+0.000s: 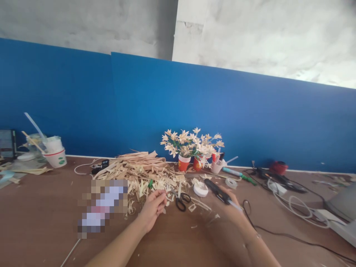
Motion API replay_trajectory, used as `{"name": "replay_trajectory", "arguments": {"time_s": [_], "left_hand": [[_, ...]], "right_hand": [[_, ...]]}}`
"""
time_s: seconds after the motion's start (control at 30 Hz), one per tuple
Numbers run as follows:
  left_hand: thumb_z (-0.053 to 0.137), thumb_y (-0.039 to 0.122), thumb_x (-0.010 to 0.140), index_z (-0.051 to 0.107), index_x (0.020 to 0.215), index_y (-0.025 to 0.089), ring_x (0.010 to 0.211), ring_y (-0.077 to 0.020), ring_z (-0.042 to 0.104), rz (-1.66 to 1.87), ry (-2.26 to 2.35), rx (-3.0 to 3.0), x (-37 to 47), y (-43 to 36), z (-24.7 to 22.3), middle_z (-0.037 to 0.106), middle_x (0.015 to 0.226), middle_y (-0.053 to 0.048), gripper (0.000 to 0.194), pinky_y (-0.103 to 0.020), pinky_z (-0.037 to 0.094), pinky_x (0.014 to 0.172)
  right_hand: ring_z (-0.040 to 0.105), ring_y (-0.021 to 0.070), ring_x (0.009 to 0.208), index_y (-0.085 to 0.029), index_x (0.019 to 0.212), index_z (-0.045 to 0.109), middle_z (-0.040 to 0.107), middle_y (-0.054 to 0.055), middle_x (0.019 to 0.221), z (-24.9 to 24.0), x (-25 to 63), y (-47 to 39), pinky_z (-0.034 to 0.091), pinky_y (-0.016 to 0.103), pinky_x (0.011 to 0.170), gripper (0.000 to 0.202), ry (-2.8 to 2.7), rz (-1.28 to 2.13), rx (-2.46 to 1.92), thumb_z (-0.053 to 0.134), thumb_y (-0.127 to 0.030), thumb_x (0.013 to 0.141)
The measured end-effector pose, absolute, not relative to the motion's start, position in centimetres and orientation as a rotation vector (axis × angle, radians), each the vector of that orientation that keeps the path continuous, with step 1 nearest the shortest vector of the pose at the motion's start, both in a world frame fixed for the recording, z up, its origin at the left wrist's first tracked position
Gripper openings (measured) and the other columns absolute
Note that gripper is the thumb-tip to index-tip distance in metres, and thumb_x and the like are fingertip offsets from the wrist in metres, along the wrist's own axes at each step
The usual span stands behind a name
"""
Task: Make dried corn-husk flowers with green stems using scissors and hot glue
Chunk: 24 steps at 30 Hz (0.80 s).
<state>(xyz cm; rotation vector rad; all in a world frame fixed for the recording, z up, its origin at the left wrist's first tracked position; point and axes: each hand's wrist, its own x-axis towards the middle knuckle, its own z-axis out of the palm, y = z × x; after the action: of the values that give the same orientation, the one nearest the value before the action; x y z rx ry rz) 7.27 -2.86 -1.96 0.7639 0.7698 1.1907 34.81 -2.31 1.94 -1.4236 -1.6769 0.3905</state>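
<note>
My left hand (152, 209) is closed in a pinch above the table, just left of a pair of black-handled scissors (182, 202). Whatever its fingertips hold is too small to make out. On the other side, my right hand (232, 209), slightly blurred, grips a black hot glue gun (217, 191), with a translucent glue stick (236, 206) sticking out of its back end. The gun's nose points up and left, near a round white container (200, 189) with pale bits in it. Beyond my left hand lies a heap of dry, straw-coloured husk strips (139, 167).
Pale artificial flowers (194, 142) stand in red cups (184, 163) against the blue partition (167, 100). A tape roll (231, 183) and tangled cables (294, 207) lie to the right. At left are a blurred-out phone-like object (102, 207) and a paper bucket (57, 158).
</note>
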Motion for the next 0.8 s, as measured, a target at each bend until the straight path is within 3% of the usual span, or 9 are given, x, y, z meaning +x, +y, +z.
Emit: {"name": "replay_trajectory", "arguments": {"time_s": [0.53, 0.8], "left_hand": [[0.064, 0.030, 0.069, 0.051, 0.076, 0.015, 0.038, 0.0007, 0.024, 1.188, 0.770, 0.770, 7.2, -2.9, -1.9, 0.050, 0.056, 0.005, 0.022, -0.015, 0.012, 0.037], [0.066, 0.032, 0.067, 0.051, 0.076, 0.015, 0.038, 0.0007, 0.025, 1.182, 0.771, 0.762, 7.2, -2.9, -1.9, 0.050, 0.056, 0.005, 0.024, -0.015, 0.012, 0.037]], "right_hand": [[0.059, 0.0192, 0.064, -0.020, 0.085, 0.061, 0.066, 0.001, 0.071, 2.0, 33.8, -2.7, 0.040, 0.024, 0.055, 0.026, -1.881, 0.175, -1.714, 0.055, -0.038, 0.068], [0.059, 0.0186, 0.061, -0.021, 0.083, 0.059, 0.065, 0.002, 0.068, 2.0, 33.7, -2.5, 0.038, 0.023, 0.053, 0.022, -1.860, 0.164, -1.700, 0.051, -0.036, 0.068]]}}
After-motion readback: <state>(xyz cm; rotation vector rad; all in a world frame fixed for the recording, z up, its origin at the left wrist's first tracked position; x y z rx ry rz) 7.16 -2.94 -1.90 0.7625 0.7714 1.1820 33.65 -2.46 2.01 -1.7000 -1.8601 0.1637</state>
